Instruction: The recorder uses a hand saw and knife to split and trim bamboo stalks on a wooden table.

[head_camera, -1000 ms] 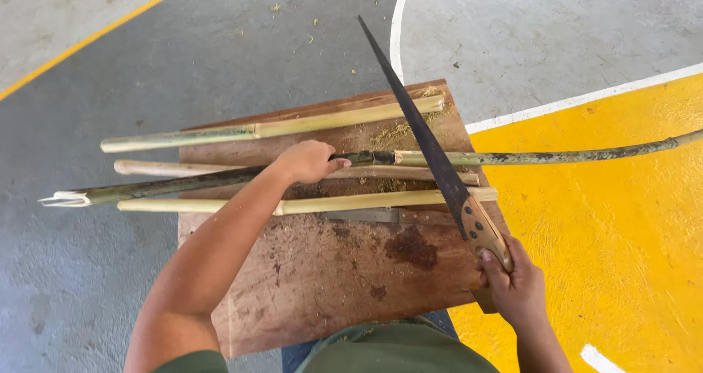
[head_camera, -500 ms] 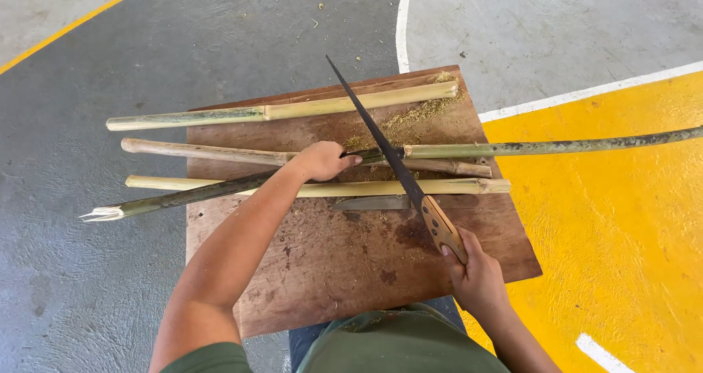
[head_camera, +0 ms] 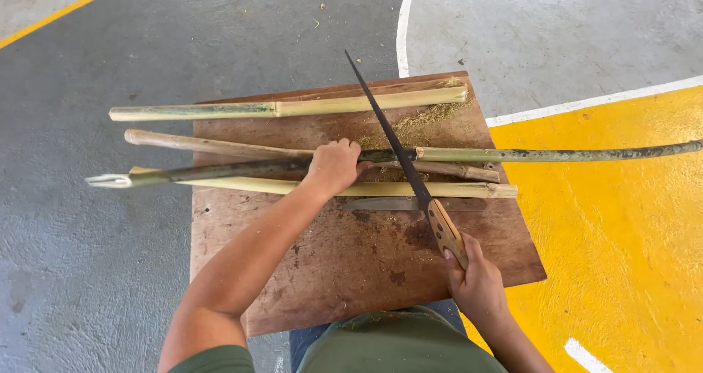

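nearest the camera, the right hand (head_camera: 480, 285) wraps its fingers tight around the wooden handle of a hand saw (head_camera: 399, 153), whose long dark blade runs up and away across the wooden board (head_camera: 329, 270) that serves as a bench. just beyond the handle a flat metal blade (head_camera: 410, 204) lies on the board, apart from both hands. further out, the left hand (head_camera: 333, 166) presses down with fingers curled over a long green bamboo pole (head_camera: 556, 154), pinning it against the board right beside where the saw blade crosses it. the pole sticks out far to the right over the yellow floor paint (head_camera: 622, 256) and ends in a split tip at the left. a pale split bamboo length (head_camera: 410, 190) lies touching it on the near side, another thin one (head_camera: 212, 146) just past it, and a thicker piece (head_camera: 293, 108) near the far edge, with sawdust (head_camera: 432, 115) scattered beside it. the step in hand looks like cutting the pole through at the hand; the stroke calls for a firm hold-down and a blade kept clear of the left fingers.
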